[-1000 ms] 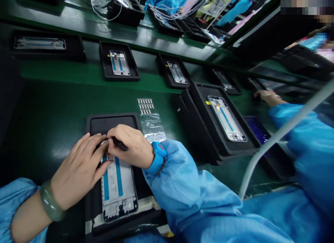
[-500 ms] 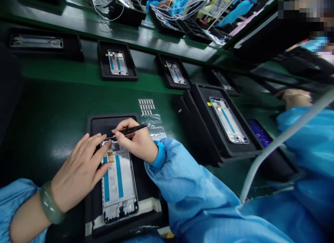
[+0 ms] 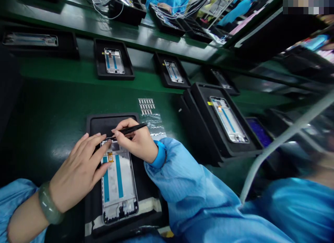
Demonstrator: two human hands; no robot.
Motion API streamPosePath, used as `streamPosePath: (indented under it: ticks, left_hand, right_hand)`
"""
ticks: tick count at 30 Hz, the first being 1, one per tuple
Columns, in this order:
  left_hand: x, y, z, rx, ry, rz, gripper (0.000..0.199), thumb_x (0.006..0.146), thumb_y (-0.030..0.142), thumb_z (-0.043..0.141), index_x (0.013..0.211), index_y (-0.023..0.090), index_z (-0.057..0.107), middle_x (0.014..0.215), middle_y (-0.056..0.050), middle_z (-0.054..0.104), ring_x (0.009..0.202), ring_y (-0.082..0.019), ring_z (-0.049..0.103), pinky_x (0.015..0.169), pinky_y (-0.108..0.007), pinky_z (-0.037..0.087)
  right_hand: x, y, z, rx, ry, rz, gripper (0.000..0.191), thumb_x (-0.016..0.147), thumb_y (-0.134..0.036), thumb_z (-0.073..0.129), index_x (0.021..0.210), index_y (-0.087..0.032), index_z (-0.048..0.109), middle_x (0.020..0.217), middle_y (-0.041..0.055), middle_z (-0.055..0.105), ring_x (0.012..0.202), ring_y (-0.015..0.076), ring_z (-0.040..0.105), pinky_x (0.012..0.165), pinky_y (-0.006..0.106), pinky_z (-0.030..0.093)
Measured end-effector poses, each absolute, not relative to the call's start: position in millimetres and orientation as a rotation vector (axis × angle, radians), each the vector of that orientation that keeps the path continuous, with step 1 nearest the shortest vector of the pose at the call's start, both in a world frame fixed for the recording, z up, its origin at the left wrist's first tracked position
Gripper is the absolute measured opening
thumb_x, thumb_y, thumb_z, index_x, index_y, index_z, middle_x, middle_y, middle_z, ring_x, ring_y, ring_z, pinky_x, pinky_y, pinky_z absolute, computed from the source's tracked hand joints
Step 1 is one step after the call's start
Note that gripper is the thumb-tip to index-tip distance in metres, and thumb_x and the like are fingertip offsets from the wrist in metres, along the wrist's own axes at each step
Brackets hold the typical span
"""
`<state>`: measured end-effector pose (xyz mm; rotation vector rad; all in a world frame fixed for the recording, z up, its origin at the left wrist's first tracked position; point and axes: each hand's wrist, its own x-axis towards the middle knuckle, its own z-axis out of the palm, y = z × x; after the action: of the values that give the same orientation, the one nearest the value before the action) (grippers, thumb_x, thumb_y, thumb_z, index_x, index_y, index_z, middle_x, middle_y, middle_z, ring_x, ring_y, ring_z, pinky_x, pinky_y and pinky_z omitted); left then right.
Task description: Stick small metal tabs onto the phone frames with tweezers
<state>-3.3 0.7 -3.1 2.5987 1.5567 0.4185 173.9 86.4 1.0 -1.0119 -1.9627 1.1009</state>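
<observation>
A phone frame (image 3: 113, 187) with two blue strips and an orange flex part lies in a black foam tray (image 3: 94, 123). My left hand (image 3: 78, 166) rests over its upper left edge, fingers spread, fingertips touching the frame's top. Between the fingers of my right hand (image 3: 137, 140) is a pair of black tweezers (image 3: 133, 128), whose tip reaches the frame's top edge; the exact contact point is hidden by my fingers. Just beyond my right hand, a clear sheet (image 3: 153, 123) carries rows of small pale pieces (image 3: 146, 106).
Stacked black trays (image 3: 193, 124) stand to the right, with another phone frame (image 3: 229, 119) on top. More trays with frames (image 3: 114, 61) line the back. A grey tube (image 3: 276, 142) curves across the right, near a person's blue sleeve (image 3: 300, 208).
The neighbouring person's arm at the right has moved down and nearer. Several trays along the back have shifted slightly left. My hands look nearly unchanged.
</observation>
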Motion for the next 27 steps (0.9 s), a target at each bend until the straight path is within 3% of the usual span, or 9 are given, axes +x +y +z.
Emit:
streamPosePath:
  ticks: [27]
  left_hand:
    - [-1.1, 1.5, -2.4, 2.589, 1.544, 0.45, 0.046, 0.087, 0.036, 0.045, 0.127, 0.014, 0.043, 0.128, -0.013, 0.046, 0.122, -0.026, 0.041, 0.107, -0.049, 0.028]
  right_hand:
    - [174.8, 87.7, 5.7, -1.048, -1.96, 1.064, 0.007, 0.08, -0.024, 0.056, 0.081, -0.018, 0.058, 0.077, 0.0001, 0.063, 0.066, 0.0096, 0.062, 0.064, 0.021, 0.052]
